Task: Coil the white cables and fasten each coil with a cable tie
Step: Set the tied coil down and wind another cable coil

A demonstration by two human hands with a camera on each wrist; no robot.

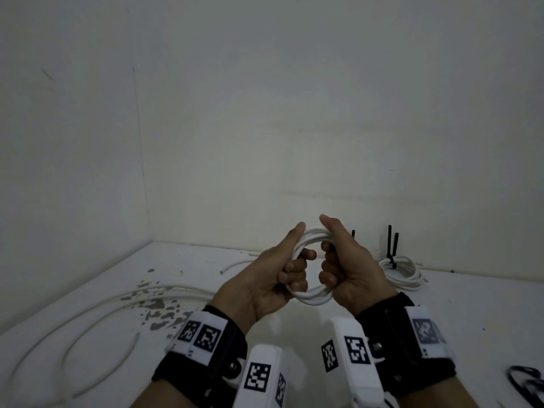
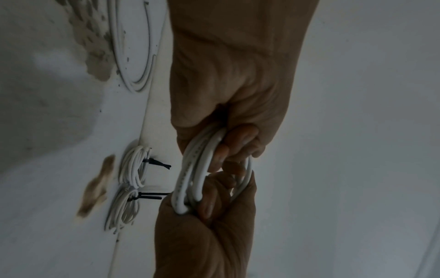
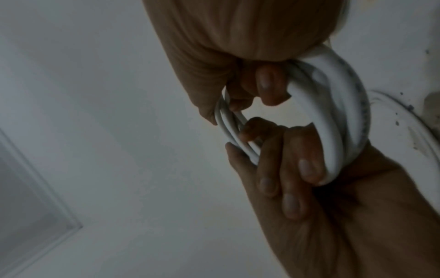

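Observation:
A small coil of white cable is held up above the white table between both hands. My left hand grips the coil's left side with its fingers curled through the ring. My right hand grips the right side the same way, thumb up. The left wrist view shows the coil edge-on between the two hands; in the right wrist view several turns of the coil show. No cable tie shows on this coil. Long loose white cables lie on the table to the left.
A finished coil with upright black cable ties lies at the back right; the left wrist view shows two tied coils. Something black lies at the near right edge. Walls close off the back and left.

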